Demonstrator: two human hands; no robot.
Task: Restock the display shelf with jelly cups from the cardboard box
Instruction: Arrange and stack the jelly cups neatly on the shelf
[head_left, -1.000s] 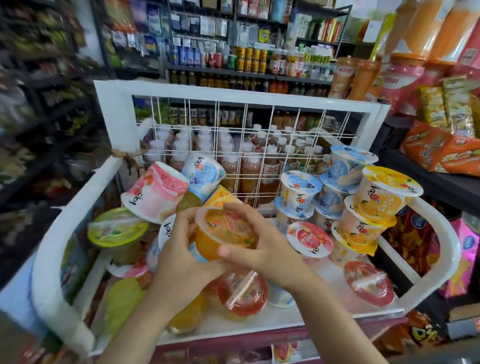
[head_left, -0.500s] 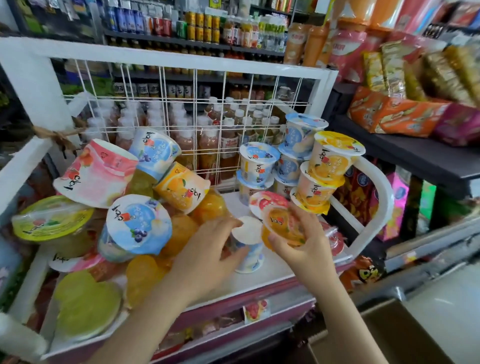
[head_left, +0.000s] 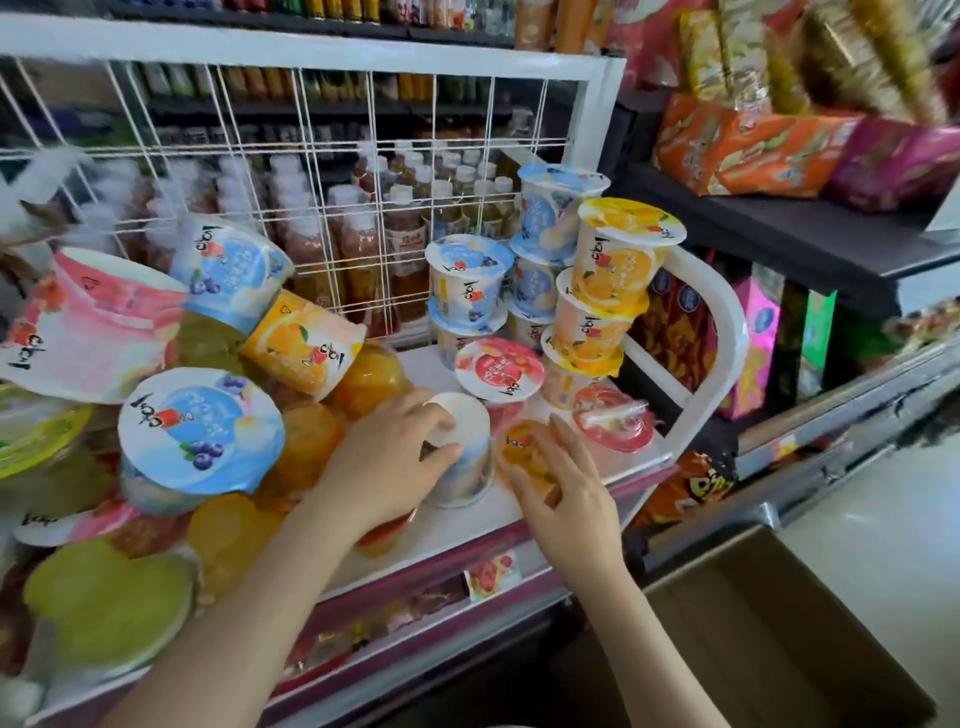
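The white display shelf (head_left: 640, 457) holds many jelly cups. My left hand (head_left: 387, 462) grips an upside-down white and blue cup (head_left: 467, 457) standing near the shelf's front edge. Just right of it, my right hand (head_left: 569, 491) holds a small clear orange jelly cup (head_left: 522, 449) between thumb and fingers, low on the shelf surface. A pink-lidded cup (head_left: 500, 370) and a clear red jelly (head_left: 613, 422) sit right behind it. Blue cups (head_left: 467, 283) and orange cups (head_left: 621, 254) are stacked at the back right. The brown cardboard box (head_left: 789, 634) is at the lower right; its inside is hidden.
A loose pile of tilted cups (head_left: 200, 431) and green jellies (head_left: 104, 608) fills the shelf's left half. A white wire grid (head_left: 332, 156) backs the shelf, with bottles behind. A curved white rail (head_left: 724, 332) closes the right side. Snack bags (head_left: 779, 150) lie on a dark shelf at right.
My right hand carried the orange jelly cup from the middle of the pile to the front right and lowered it. My left hand let go of it and took the upside-down cup.
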